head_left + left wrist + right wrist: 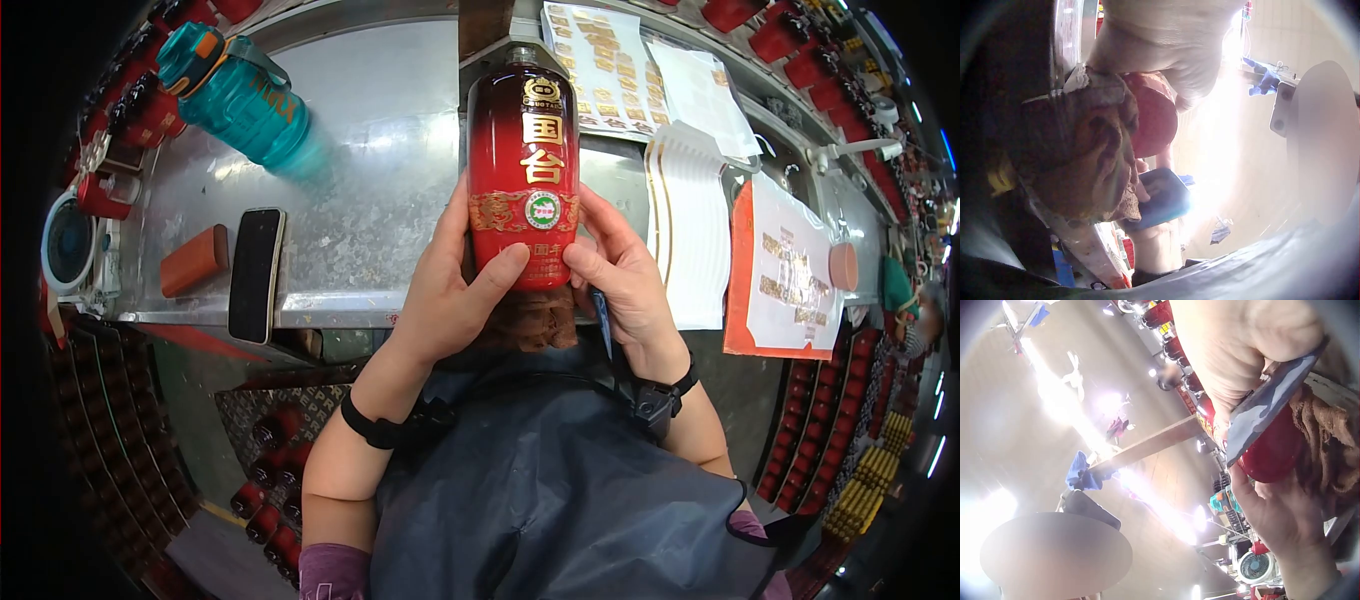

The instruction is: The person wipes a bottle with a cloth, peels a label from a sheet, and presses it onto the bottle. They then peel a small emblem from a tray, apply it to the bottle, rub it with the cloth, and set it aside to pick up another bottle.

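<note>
A red liquor bottle [523, 225], dark toward its neck, carries gold characters and a round green-and-white sticker. It lies with its neck pointing away from the body, its base toward the apron. My left hand [445, 290] grips the lower left side, thumb across the front. From the other side my right hand [625, 280] holds it, thumb near the lower edge of the label. A flat blue-grey piece [1272, 403] is tucked in the right hand and stands out past the palm beside the bottle's base. Below the base bunches a brown cloth [535, 322].
On the metal table [380, 150] to the left are a teal water bottle [245, 105], a phone [257, 275] and a reddish-brown case [195, 262]. Sheets of gold stickers [605, 70], white strips [688, 230] and a red-backed sheet [790, 275] lie right. Red bottles [275, 500] stand below.
</note>
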### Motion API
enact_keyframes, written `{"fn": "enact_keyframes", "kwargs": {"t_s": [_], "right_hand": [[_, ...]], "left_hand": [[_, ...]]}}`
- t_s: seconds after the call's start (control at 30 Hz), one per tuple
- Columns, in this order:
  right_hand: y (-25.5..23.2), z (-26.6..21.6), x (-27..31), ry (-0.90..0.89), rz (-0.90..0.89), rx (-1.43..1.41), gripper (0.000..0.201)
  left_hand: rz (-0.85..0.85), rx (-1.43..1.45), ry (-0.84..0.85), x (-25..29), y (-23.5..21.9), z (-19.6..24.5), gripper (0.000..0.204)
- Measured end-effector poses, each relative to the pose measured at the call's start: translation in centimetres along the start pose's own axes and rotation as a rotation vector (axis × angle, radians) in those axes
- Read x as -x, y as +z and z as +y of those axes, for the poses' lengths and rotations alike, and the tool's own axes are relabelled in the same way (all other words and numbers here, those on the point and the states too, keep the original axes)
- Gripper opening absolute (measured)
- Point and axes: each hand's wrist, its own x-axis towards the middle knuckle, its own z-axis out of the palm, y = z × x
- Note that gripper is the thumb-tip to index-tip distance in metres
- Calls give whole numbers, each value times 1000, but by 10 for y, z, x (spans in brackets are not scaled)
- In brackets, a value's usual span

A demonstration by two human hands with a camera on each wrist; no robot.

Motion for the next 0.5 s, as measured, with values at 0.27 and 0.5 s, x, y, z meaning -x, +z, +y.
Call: {"fn": "enact_keyframes", "kwargs": {"t_s": [0.27, 0.5], "right_hand": [[3, -4, 1, 7, 6, 5, 69], [3, -4, 1, 12, 1, -3, 69]], "left_hand": [[11, 26, -50, 0, 4, 7, 77], [17, 29, -55, 1, 3, 3, 75]]}}
